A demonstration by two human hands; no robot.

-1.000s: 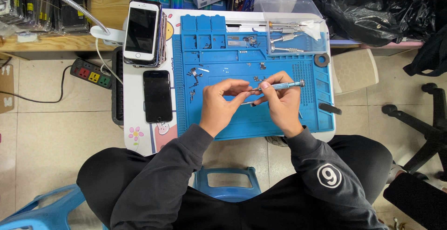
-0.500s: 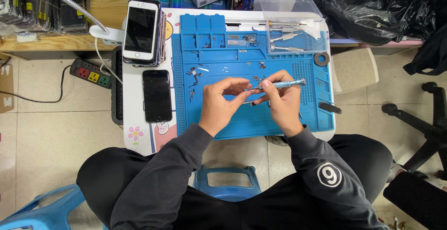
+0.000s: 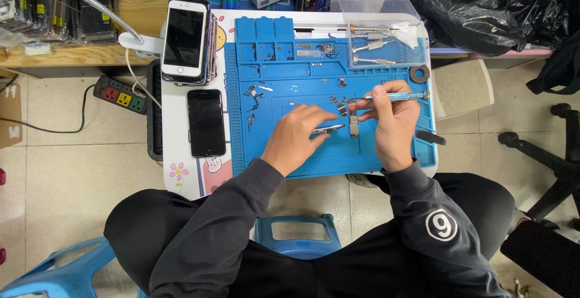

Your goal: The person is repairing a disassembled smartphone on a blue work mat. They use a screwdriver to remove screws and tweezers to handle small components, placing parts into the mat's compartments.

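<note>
Closest to the seated person, the left hand (image 3: pixel 297 136) lies palm down on the blue repair mat (image 3: pixel 290 153), its fingers pinching a thin metal phone part (image 3: pixel 329 129) whose long axis runs left-right. Just beside it, the right hand (image 3: pixel 391 124) grips a slim blue-handled screwdriver (image 3: pixel 386 97), shaft lying level across the mat, tip pointing left toward small loose parts (image 3: pixel 254 96). Left of the mat lies a black phone (image 3: pixel 206 122); beyond it a white phone (image 3: pixel 184 37) tops a stack. At the mat's far edge, spare screwdrivers (image 3: pixel 373 45) rest in a clear tray.
</note>
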